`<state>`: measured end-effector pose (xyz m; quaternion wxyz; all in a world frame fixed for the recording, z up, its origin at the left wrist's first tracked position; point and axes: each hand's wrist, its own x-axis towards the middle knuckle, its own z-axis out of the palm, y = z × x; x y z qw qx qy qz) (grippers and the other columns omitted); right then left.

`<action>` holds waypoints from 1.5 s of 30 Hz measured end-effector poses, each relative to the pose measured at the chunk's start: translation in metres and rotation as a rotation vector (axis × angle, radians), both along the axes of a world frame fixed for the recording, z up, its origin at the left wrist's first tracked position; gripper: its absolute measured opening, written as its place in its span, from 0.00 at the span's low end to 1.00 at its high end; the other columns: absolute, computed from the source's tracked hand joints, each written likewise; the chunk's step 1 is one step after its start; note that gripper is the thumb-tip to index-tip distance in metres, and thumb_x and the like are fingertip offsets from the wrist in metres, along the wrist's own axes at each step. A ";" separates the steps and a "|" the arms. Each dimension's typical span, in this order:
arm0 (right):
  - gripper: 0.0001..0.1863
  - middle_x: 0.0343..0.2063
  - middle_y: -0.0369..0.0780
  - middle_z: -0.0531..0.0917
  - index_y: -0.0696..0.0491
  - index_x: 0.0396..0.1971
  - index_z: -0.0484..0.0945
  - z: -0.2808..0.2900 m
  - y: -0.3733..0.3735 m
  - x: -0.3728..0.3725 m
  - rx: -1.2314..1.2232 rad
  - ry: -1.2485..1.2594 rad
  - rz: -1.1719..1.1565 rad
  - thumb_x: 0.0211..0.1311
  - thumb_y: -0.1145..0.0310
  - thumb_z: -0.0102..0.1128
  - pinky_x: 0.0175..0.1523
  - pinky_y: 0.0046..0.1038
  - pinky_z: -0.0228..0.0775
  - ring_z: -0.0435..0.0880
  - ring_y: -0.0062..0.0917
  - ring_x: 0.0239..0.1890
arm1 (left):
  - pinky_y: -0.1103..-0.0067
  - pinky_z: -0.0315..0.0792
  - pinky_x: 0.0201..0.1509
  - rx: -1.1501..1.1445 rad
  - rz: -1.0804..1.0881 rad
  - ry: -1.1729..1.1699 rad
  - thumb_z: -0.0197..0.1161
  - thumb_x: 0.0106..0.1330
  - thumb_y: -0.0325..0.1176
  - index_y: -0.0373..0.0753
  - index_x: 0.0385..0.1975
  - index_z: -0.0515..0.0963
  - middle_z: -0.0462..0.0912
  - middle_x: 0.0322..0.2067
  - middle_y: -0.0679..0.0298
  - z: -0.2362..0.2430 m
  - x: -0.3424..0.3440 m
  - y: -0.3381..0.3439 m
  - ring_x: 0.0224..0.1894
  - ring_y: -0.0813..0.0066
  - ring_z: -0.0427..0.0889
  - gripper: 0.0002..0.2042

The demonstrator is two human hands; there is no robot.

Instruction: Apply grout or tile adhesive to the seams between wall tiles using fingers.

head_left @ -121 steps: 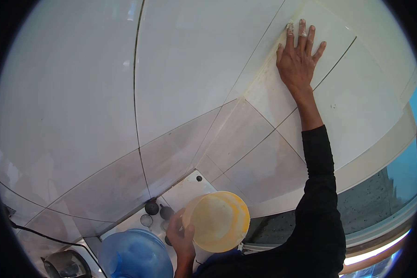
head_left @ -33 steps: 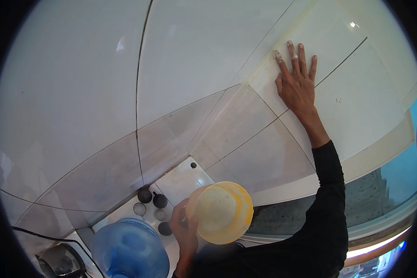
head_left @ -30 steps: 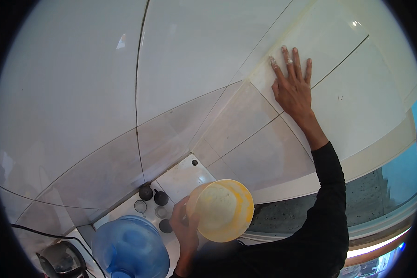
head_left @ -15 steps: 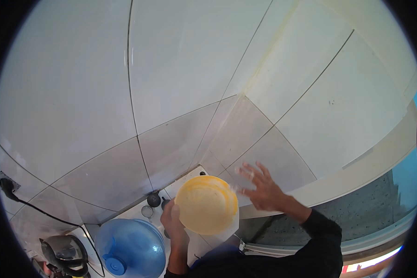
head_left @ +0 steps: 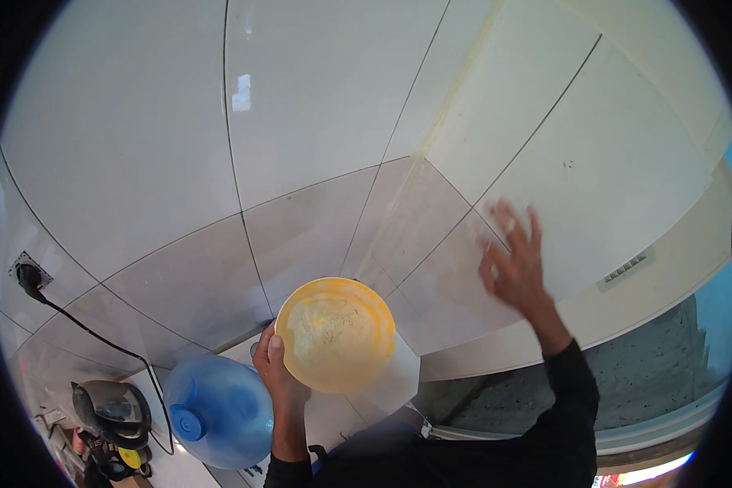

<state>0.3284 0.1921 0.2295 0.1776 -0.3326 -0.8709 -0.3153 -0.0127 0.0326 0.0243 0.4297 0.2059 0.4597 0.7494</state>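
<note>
My left hand (head_left: 276,364) grips the left rim of a yellow round bowl (head_left: 389,333), thumb over the edge. The bowl is tilted so that its inside shows. A pale layer with small dark specks lies in it; I cannot tell whether it is liquid or paste. To the right, my right hand (head_left: 515,262) is raised in front of the tiled wall (head_left: 431,244), apart from the bowl. Its fingers are spread and slightly bent, a little blurred, with nothing seen between them. A light band or smear shows on one finger.
A big blue water bottle (head_left: 228,415) lies on the white counter (head_left: 390,382) at the left. Beside it stands a dark kettle (head_left: 114,413). A black cord (head_left: 98,337) runs from a wall socket (head_left: 31,272). A window ledge (head_left: 496,350) curves along the right.
My right hand has moved up and right, away from the bowl's rim. The bowl, in my left hand, appears farther left and higher; the whole view has shifted a little.
</note>
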 end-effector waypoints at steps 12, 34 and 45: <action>0.36 0.81 0.44 0.58 0.45 0.77 0.66 0.160 0.152 -0.084 0.655 0.116 -0.299 0.71 0.54 0.62 0.82 0.68 0.31 0.48 0.40 0.86 | 0.71 0.76 0.61 -0.003 -0.104 -0.026 0.65 0.76 0.48 0.28 0.58 0.81 0.87 0.50 0.58 -0.030 0.021 -0.009 0.54 0.70 0.84 0.26; 0.36 0.81 0.45 0.59 0.54 0.76 0.68 0.157 0.209 -0.104 0.732 -0.005 -0.530 0.71 0.54 0.56 0.82 0.68 0.25 0.46 0.45 0.86 | 0.74 0.77 0.57 -0.083 -0.089 -0.063 0.67 0.74 0.47 0.29 0.59 0.80 0.88 0.46 0.57 -0.044 0.026 -0.004 0.49 0.71 0.85 0.26; 0.38 0.81 0.48 0.58 0.56 0.75 0.68 0.107 0.188 -0.105 0.594 -0.003 -0.442 0.67 0.57 0.58 0.83 0.66 0.27 0.46 0.47 0.85 | 0.73 0.77 0.57 -0.106 -0.071 -0.053 0.66 0.74 0.47 0.28 0.59 0.80 0.88 0.47 0.57 -0.039 0.023 -0.012 0.49 0.71 0.85 0.26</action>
